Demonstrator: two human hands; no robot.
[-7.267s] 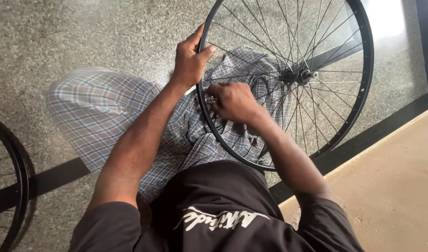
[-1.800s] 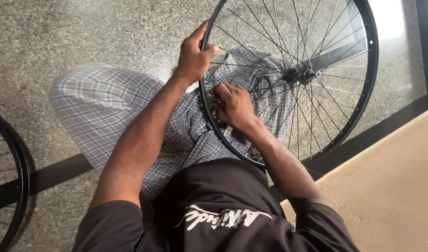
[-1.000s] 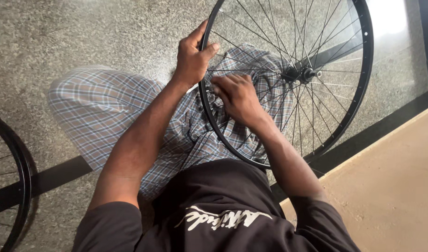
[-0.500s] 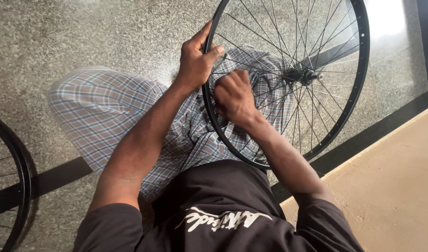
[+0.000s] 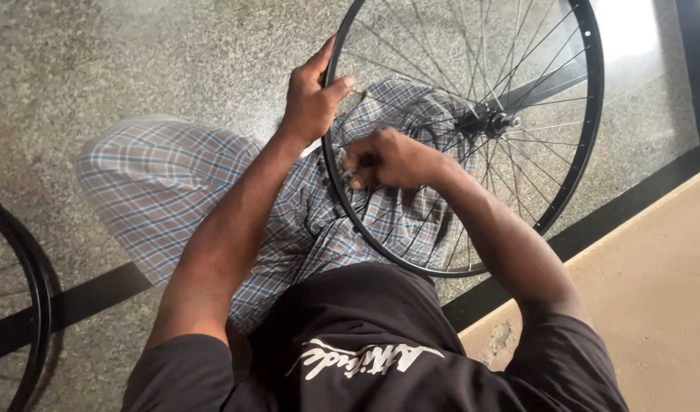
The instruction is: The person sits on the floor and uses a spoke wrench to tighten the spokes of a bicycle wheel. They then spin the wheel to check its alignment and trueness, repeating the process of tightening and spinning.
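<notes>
Black rim [image 5: 331,164] — left hand [image 5: 312,103] clasped round

I see a speckled grey floor [image 5: 136,69] crossed by a black strip [image 5: 90,301], a tan slab [image 5: 655,290] beside it, daylight glaring top right.

No packages, labels, signs or screens are visible.

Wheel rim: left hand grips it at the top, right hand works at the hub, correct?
Not quite. In the head view the left hand does grip the wheel rim, but the right hand works at the spokes close inside the rim, not at the hub.
</notes>
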